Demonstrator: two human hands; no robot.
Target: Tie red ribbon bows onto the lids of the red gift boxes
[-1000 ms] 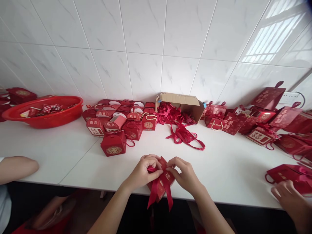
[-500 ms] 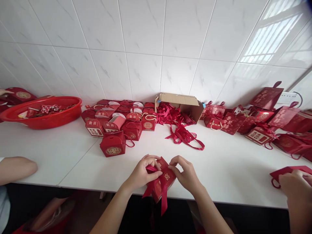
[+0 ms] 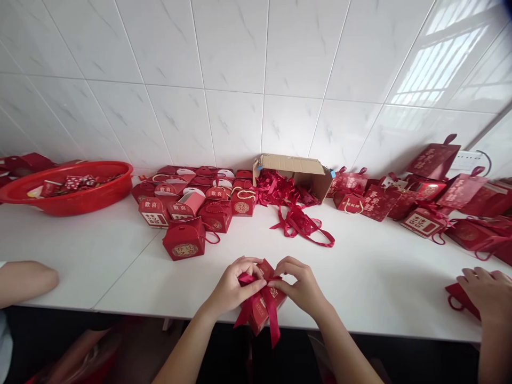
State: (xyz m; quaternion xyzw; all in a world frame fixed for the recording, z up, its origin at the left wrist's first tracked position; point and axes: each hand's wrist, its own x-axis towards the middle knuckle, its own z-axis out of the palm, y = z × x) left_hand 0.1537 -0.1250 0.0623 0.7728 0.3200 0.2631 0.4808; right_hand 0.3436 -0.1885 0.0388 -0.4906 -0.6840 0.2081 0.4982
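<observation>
Both my hands meet at the near edge of the white table (image 3: 372,277) over a small red gift box (image 3: 262,308). A red ribbon (image 3: 272,314) is wrapped round the box, its tails hanging past the table's edge. My left hand (image 3: 234,285) pinches a ribbon loop on the box's left side. My right hand (image 3: 302,285) pinches the ribbon on the right side. The box is tilted, with one corner over the edge.
A cluster of closed red gift boxes (image 3: 192,205) stands behind, beside a cardboard box (image 3: 298,170) spilling loose red ribbons (image 3: 300,224). A red basin (image 3: 68,186) sits far left. Red bags (image 3: 432,197) line the right. Another person's hand (image 3: 486,290) holds a red bag at right; another arm (image 3: 24,280) rests at left.
My fingers have drawn closer together on the ribbon over the box. The other person's hand at right has shifted with its red bag. The view has tipped down slightly.
</observation>
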